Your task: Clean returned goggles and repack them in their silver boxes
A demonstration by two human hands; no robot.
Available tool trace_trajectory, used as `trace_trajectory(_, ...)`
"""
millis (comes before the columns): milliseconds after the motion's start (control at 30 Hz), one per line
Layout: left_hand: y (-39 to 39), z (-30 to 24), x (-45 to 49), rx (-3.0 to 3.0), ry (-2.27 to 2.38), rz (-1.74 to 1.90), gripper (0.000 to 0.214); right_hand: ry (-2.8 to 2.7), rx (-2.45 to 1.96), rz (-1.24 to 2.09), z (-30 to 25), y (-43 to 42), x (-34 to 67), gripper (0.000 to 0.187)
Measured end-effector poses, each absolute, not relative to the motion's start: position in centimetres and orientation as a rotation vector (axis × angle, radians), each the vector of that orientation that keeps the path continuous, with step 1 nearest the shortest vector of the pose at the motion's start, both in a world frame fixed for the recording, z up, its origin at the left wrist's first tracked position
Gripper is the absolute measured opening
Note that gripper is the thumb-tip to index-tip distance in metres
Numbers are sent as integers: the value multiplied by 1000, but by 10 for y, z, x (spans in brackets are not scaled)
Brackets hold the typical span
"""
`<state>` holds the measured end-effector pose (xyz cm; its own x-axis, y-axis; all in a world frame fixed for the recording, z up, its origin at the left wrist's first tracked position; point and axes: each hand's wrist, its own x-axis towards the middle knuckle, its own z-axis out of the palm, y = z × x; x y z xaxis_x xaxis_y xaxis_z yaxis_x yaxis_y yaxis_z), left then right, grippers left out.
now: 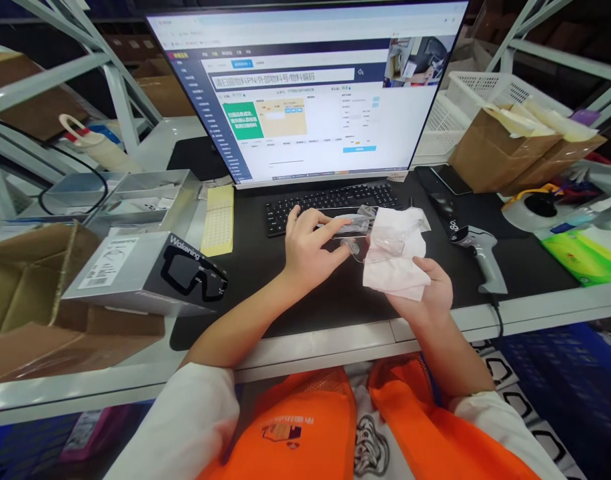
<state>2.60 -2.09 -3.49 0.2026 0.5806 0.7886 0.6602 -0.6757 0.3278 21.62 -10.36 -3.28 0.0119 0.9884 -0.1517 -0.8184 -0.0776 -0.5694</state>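
Observation:
My left hand [310, 247] pinches a clear plastic piece [353, 227], which looks like transparent glasses, above the black desk mat. My right hand [425, 290] is closed under a white cloth [398, 257] and holds it against the clear piece. Both hands hover just in front of the black keyboard [330, 200], below the monitor [305, 87].
A grey box printed "Wakening" [145, 270] lies on an open cardboard box [30, 307] at left. A barcode scanner [478, 250] lies at right of the mat, with brown paper bags [505, 143], a white basket [478, 90] and tape [538, 207] beyond. Yellow label sheets [219, 220] lie left of the keyboard.

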Motion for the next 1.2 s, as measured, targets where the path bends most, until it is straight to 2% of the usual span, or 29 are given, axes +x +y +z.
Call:
trace_trajectory(100,-23,-31,24,-2343,-1247,-1517,22,-341,-601,1452,-36,-99,214,46)
trace_trajectory(200,-27,-29,25,-2338,-1247,-1506,25,-383,-622,1489,-42,-100,202,44)
trace_trajectory(467,-44,-35,32,-2409,-1120,-1443,25,-753,-667,1614,-59,-117,184,78)
trace_trajectory(633,-42,-37,34,-2434,-1168,-1346,25,-709,-635,1624,-48,-116,187,83)
trace_trajectory(733,-37,-37,34,-2460,-1191,-1325,26,-688,-601,1623,-40,-114,191,79)
trace_trajectory(1000,-25,-39,30,-2427,-1153,-1387,20,-617,-638,1554,-40,-108,212,53)
trace_trajectory(1200,-12,-40,27,-2464,-1123,-1655,20,-600,-711,1583,-43,-96,222,41)
